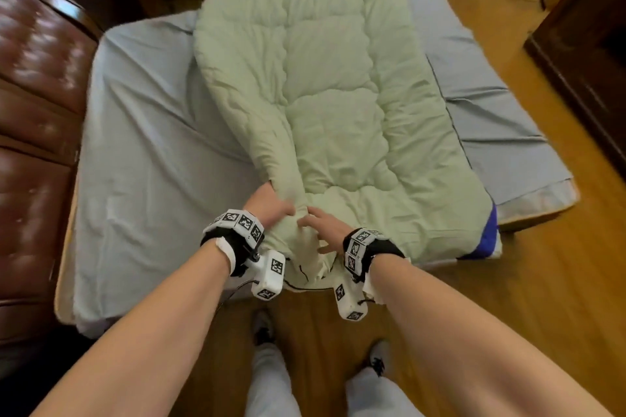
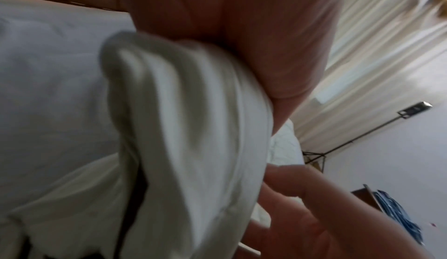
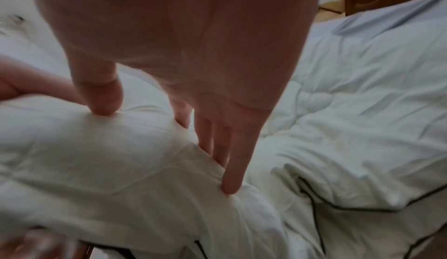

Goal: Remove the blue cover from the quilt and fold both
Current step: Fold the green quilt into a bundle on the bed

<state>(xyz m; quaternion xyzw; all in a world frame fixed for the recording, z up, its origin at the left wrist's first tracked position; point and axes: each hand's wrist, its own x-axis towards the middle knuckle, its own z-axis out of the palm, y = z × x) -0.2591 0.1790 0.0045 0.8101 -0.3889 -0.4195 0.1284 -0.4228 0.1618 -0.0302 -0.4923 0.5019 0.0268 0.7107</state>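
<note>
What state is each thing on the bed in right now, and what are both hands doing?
quilt: pale green, out of its cover, spread on the bed, left side folded over, near corner bunched.
blue cover: only a bit shows under the quilt's near right corner.
bed sheet: light blue, wrinkled.
left hand: grips the bunched corner.
right hand: fingers straight, pressing the quilt.

Open sheet (image 1: 142, 152) left of the grip, quilt (image 1: 338, 85) bulk heaped just beyond and to the right, padded headboard (image 1: 37, 112) walling the far left.
</note>
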